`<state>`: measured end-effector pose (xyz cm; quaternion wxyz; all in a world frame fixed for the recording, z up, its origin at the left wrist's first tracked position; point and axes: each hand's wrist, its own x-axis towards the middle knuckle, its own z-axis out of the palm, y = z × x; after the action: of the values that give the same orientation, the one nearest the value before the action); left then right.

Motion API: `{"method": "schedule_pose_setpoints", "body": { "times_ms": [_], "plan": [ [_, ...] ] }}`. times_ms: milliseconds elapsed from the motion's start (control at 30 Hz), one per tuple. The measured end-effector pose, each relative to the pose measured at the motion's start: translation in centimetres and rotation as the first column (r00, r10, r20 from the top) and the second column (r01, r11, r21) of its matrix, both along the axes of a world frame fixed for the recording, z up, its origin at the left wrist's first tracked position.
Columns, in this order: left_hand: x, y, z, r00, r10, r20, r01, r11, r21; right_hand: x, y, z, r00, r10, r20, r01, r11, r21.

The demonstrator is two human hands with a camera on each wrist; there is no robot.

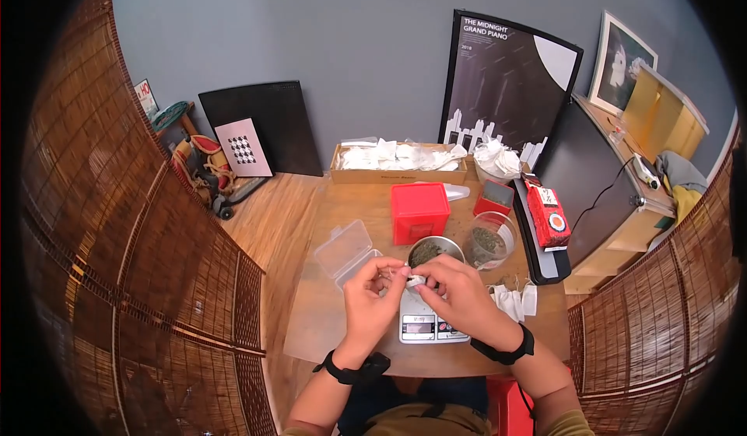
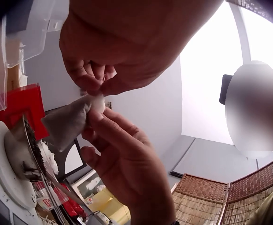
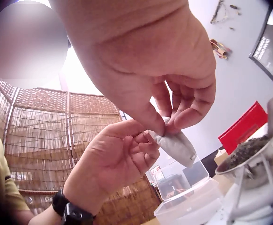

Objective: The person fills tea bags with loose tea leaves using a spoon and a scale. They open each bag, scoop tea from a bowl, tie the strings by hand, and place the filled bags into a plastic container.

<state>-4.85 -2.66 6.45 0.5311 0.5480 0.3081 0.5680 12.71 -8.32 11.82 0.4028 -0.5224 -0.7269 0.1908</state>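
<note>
Over the kitchen scale [image 1: 418, 338], both hands meet at a small filled white tea bag [image 2: 67, 123]. My left hand [image 1: 370, 300] pinches the gathered top of the bag between thumb and fingertips. From the other side, my right hand [image 1: 461, 292] also pinches it near the top, its thumb and forefinger close to the left fingertips. The bag's full body [image 3: 179, 149] hangs out below the fingers, tilted. A metal bowl [image 3: 256, 177] of dried tea leaves [image 1: 426, 252] sits on the scale, just beyond the hands.
Behind the bowl stands a red box [image 1: 420, 212]. To its right are a clear tub [image 1: 510, 241] of leaves and a red packet [image 1: 547, 217]. A lidded plastic box [image 1: 344, 251] lies left, white tea bags [image 1: 510, 302] right. A cardboard tray [image 1: 405, 177] of white bags lines the back.
</note>
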Motion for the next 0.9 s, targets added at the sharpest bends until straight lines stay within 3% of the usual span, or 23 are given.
{"method": "schedule_pose_setpoints", "body": {
  "times_ms": [33, 167, 233, 400, 567, 700, 767, 900],
  "plan": [
    [0.0, -0.1, 0.1, 0.997, -0.005, 0.081, 0.007, 1.000, -0.025, -0.1, 0.0, -0.3, 1.000, 0.007, -0.004, -0.007, 1.000, 0.002],
    [-1.2, -0.1, 0.7, 0.990, -0.059, 0.124, 0.081, 0.981, -0.177, -0.6, -0.3, -0.3, 1.000, 0.018, -0.015, -0.018, 0.999, -0.042],
    [-1.7, 0.2, 0.2, 0.930, -0.148, 0.335, 0.234, 0.944, -0.233, -0.7, -0.4, -0.4, 0.999, 0.024, -0.028, -0.026, 0.995, -0.096],
    [-2.0, -0.6, 0.5, 0.945, -0.118, 0.306, 0.191, 0.957, -0.220, -0.5, -0.4, -1.6, 0.997, 0.057, -0.047, -0.064, 0.984, -0.166],
    [-2.3, -1.4, 0.7, 0.950, -0.119, 0.287, 0.182, 0.962, -0.203, -1.7, -0.4, -1.3, 0.977, 0.088, -0.192, -0.115, 0.985, -0.131],
    [-2.9, -1.8, 0.8, 0.956, -0.147, 0.254, 0.203, 0.957, -0.209, -2.3, 0.0, -1.4, 0.984, 0.083, -0.159, -0.110, 0.980, -0.169],
    [-3.5, -1.9, 0.8, 0.955, -0.140, 0.260, 0.193, 0.962, -0.191, -2.3, 0.6, -2.5, 0.984, 0.138, -0.112, -0.150, 0.983, -0.107],
    [-4.6, -1.8, 0.6, 0.971, -0.069, 0.230, 0.106, 0.983, -0.153, -3.3, 1.2, -1.8, 0.979, 0.162, -0.121, -0.172, 0.982, -0.078]
  ]
}}
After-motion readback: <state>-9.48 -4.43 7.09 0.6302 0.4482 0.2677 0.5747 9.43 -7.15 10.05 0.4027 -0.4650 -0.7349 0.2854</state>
